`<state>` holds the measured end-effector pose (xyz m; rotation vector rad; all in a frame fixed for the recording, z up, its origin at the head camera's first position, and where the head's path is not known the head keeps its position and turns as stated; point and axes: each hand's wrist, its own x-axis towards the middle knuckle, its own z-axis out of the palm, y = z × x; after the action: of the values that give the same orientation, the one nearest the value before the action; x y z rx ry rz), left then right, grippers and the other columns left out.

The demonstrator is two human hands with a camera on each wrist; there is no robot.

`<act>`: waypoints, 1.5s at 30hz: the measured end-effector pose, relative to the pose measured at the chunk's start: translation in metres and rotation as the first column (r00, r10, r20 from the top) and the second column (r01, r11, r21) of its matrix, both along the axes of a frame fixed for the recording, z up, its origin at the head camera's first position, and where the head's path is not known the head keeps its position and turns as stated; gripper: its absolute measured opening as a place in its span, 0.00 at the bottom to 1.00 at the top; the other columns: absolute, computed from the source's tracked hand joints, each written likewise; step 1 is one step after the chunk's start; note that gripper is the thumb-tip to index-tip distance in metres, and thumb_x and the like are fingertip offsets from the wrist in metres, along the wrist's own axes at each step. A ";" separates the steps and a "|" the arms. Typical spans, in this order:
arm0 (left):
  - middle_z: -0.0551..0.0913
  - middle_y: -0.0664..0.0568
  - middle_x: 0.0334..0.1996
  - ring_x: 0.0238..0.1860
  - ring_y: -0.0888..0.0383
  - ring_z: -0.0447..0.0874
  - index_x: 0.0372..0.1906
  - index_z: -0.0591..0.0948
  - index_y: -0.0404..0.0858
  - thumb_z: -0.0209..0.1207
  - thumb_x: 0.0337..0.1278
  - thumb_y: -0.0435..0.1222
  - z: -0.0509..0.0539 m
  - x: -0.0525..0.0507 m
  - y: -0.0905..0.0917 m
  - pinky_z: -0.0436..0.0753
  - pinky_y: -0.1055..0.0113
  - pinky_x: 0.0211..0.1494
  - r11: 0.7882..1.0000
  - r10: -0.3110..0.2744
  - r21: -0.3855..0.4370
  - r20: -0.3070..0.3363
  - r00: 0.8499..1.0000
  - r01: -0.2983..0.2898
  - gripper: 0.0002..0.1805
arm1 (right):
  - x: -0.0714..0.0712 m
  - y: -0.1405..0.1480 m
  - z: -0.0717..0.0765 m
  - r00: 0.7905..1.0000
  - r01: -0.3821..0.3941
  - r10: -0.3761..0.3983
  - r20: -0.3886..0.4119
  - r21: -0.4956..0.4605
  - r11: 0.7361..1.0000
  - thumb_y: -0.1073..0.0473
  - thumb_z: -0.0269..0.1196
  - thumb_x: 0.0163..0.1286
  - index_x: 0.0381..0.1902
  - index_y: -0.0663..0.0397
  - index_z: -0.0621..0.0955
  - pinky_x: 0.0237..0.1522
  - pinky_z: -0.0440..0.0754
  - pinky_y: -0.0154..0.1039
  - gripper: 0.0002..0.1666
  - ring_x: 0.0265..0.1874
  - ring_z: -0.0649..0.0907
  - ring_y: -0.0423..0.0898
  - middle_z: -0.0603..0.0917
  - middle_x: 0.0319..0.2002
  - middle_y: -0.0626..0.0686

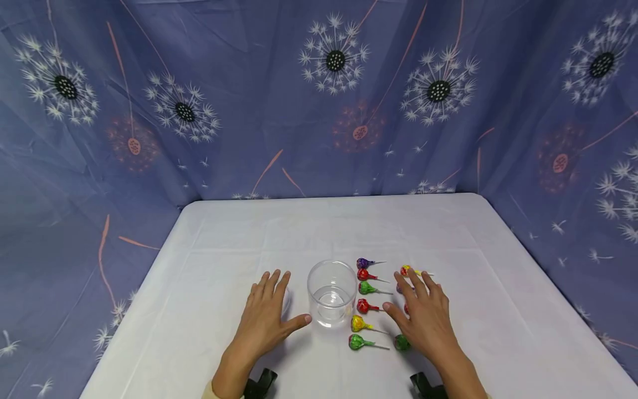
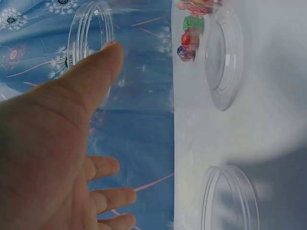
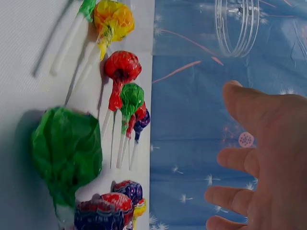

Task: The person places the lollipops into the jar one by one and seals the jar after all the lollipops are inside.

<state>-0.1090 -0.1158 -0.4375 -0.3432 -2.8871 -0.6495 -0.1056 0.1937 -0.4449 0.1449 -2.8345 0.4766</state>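
A clear plastic jar [image 1: 332, 293] stands upright and uncovered on the white table, with nothing inside. My left hand [image 1: 269, 316] hovers just left of it with fingers spread and holds nothing. A clear lid [image 2: 230, 201] lies on the table below that hand, mostly hidden by it in the head view. Right of the jar, several wrapped lollipops form a column, among them a yellow one [image 1: 358, 323] and a green one [image 1: 356, 342]. My right hand [image 1: 423, 316], fingers apart and holding nothing, is above a second column, partly hiding it; a dark green lollipop [image 3: 67, 151] shows there.
White cloth covers the table [image 1: 239, 238]. A blue curtain [image 1: 259, 100] with dandelion prints hangs behind and along both sides. Black wrist mounts [image 1: 261, 383] show under both wrists at the near edge.
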 end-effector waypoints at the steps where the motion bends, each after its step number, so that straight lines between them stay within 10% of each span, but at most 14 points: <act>1: 0.62 0.40 0.70 0.73 0.39 0.53 0.70 0.62 0.41 0.64 0.39 0.65 0.000 0.000 0.000 0.57 0.38 0.71 1.000 -0.005 0.008 0.002 1.000 0.005 0.53 | 0.000 0.001 0.000 1.000 0.001 -0.001 0.010 -0.005 1.000 0.43 0.67 0.57 0.65 0.51 0.69 0.63 0.53 0.68 0.41 0.68 0.57 0.67 0.64 0.68 0.64; 22: 0.62 0.46 0.70 0.72 0.45 0.56 0.71 0.59 0.42 0.70 0.34 0.59 0.000 -0.016 0.015 0.63 0.44 0.70 0.970 -0.098 0.233 0.118 0.988 0.069 0.57 | 0.006 0.014 -0.005 0.996 -0.022 0.026 0.082 -0.050 0.999 0.44 0.68 0.57 0.65 0.50 0.70 0.61 0.55 0.64 0.40 0.66 0.59 0.64 0.69 0.65 0.63; 45: 0.56 0.49 0.73 0.73 0.45 0.54 0.73 0.52 0.53 0.73 0.33 0.55 -0.006 -0.026 0.026 0.61 0.41 0.70 0.884 -0.201 0.464 0.273 0.941 0.055 0.59 | 0.019 0.028 -0.012 0.996 -0.004 0.010 0.092 -0.060 0.998 0.46 0.73 0.48 0.55 0.52 0.77 0.55 0.61 0.60 0.37 0.56 0.66 0.61 0.78 0.53 0.60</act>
<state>-0.1353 -0.0901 -0.4437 -0.3971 -2.8821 -1.4904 -0.0867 0.2217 -0.4568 0.1241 -2.9068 0.5833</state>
